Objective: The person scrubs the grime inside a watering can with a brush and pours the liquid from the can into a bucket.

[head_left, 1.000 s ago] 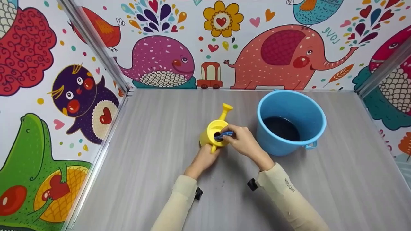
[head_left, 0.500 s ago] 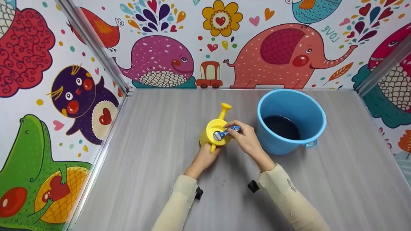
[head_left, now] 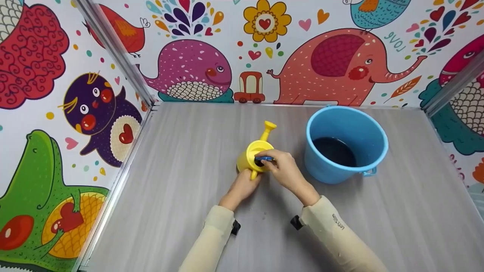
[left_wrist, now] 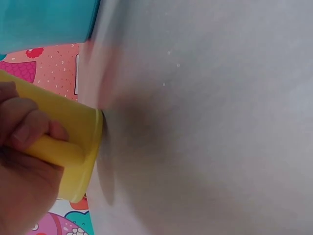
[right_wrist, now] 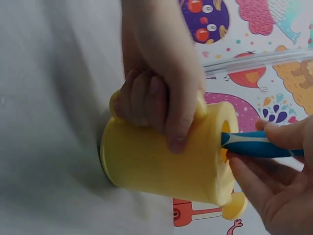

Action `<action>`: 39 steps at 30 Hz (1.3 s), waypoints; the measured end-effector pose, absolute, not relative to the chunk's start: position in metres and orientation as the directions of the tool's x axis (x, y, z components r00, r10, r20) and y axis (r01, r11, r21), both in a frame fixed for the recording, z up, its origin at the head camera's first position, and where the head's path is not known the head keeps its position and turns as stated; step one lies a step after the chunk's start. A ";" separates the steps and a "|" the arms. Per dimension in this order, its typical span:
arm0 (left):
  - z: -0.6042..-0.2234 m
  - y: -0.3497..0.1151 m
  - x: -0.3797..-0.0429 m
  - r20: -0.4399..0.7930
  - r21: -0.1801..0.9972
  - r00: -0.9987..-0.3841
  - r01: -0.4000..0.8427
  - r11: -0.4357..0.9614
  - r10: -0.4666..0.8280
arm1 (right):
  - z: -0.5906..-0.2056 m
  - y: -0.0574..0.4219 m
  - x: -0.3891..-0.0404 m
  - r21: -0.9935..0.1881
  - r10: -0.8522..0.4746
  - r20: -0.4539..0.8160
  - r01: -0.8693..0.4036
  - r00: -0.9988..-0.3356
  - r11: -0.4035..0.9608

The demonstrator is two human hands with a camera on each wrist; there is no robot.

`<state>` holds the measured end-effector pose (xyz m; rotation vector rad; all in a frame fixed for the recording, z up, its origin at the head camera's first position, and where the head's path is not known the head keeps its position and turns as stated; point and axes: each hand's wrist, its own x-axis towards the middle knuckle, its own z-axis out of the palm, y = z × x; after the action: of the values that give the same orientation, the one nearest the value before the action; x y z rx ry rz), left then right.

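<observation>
A yellow watering can [head_left: 245, 161] stands on the table, its spout pointing to the far side. My left hand [head_left: 244, 185] grips its handle [left_wrist: 58, 149], fingers curled round it in both wrist views. The right hand [head_left: 285, 170] is at the can's top opening, pinching a small brush [right_wrist: 257, 144] by its blue-and-white handle between thumb and fingers. The brush's head is hidden inside the can, and only the handle sticks out. In the right wrist view the right fingertips [right_wrist: 239, 164] are right at the can's rim.
A large light-blue bucket [head_left: 315, 172] with dark liquid at its bottom stands to the right of the can. A few drops [head_left: 264, 215] lie on the grey table [head_left: 181, 151]. Walls printed with cartoon animals [head_left: 194, 71] border the table at the back and sides.
Half a second ago the brush was drawn up, its pale bristly head at the opening; now it is down inside the can again. The left hand keeps holding the handle.
</observation>
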<state>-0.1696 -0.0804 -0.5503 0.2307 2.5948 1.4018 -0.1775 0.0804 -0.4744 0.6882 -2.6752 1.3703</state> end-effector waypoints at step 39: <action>-0.551 -0.082 -0.168 -0.107 0.845 -0.972 0.021 0.534 0.209 | -0.467 0.084 -0.175 -0.772 -0.292 0.292 -0.405 -0.911 0.491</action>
<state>-0.1684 -0.0820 -0.5507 0.1955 2.5755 1.4154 -0.1754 0.0841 -0.4671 0.6117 -2.6046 1.3987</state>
